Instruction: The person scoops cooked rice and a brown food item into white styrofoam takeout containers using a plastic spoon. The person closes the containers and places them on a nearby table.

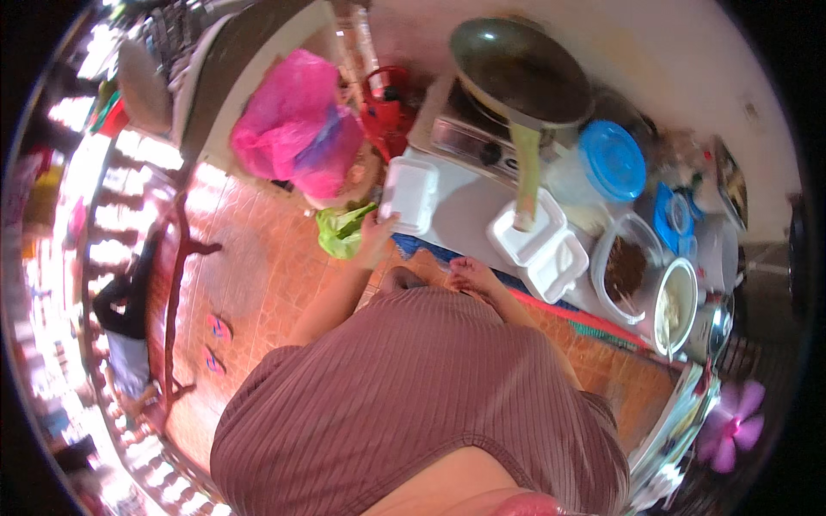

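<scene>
My left hand (375, 240) is at the near edge of a closed white foam food container (410, 193), fingertips at its lower corner. Green lettuce leaves (342, 231) lie just left of that hand; whether it touches them cannot be told. My right hand (473, 277) is near my waist at the table's near edge, fingers partly curled, with nothing clearly in it. An open foam container (526, 226) stands on the table to its right, partly under the handle of a frying pan (523, 71), which rests on a gas stove (474, 143).
A pink plastic bag (300, 126) is at the back left. Right of the stove stand a blue-lidded tub (613, 161), a clear tub of brown food (623, 264) and a white tub of pale food (674, 309). Slippers (219, 327) lie on the tiled floor; a person (126, 309) is at far left.
</scene>
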`<state>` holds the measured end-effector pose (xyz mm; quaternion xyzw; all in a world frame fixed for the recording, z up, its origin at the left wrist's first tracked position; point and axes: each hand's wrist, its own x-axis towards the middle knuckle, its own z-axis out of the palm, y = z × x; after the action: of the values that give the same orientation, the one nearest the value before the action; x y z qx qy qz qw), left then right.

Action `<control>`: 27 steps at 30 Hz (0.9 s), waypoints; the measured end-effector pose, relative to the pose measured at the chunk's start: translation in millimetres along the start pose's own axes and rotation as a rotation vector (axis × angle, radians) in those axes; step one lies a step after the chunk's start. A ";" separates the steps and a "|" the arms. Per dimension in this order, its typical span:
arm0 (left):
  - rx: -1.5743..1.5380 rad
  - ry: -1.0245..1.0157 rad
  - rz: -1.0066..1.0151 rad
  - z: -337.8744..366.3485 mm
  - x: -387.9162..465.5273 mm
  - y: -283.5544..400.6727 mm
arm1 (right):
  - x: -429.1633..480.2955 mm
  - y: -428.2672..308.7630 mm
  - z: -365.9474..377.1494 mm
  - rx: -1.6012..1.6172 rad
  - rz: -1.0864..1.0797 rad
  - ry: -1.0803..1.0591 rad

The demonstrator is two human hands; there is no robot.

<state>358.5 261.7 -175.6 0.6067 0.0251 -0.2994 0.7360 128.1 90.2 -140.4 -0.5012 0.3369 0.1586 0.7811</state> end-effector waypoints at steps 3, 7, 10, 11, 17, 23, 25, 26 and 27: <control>0.059 -0.079 -0.087 2.2 -8.3 28.0 | -27.6 58.9 -42.1 -0.319 -0.143 0.124; 0.094 -0.100 -0.235 -22.0 19.8 21.2 | -84.0 140.0 -87.5 -0.347 -0.197 0.503; 0.227 -0.018 -0.203 -34.3 34.3 4.0 | -127.5 173.4 -123.4 -0.288 0.103 0.603; 0.246 0.051 -0.197 -33.8 33.9 1.4 | -142.6 186.1 -135.5 -0.252 0.111 0.617; 0.339 0.481 0.460 -34.5 15.8 -11.4 | -231.1 224.0 -178.1 -0.436 0.163 0.711; 0.678 -0.005 0.515 123.0 -129.3 -25.6 | -337.4 130.7 -220.6 -0.808 0.004 0.604; 0.536 -0.284 0.033 163.2 -161.8 -38.8 | -361.9 85.7 -230.5 -0.766 -0.142 0.719; 0.503 -0.262 -0.039 178.2 -169.8 -49.4 | -371.0 68.2 -232.6 -0.801 -0.188 0.779; 0.466 -0.247 -0.105 195.4 -172.6 -63.0 | -378.4 50.6 -236.4 -0.840 -0.236 0.851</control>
<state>123.6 149.7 -110.5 0.7163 -0.1032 -0.4066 0.5576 -261.9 -63.4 20.7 -0.8199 0.4702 -0.0239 0.3259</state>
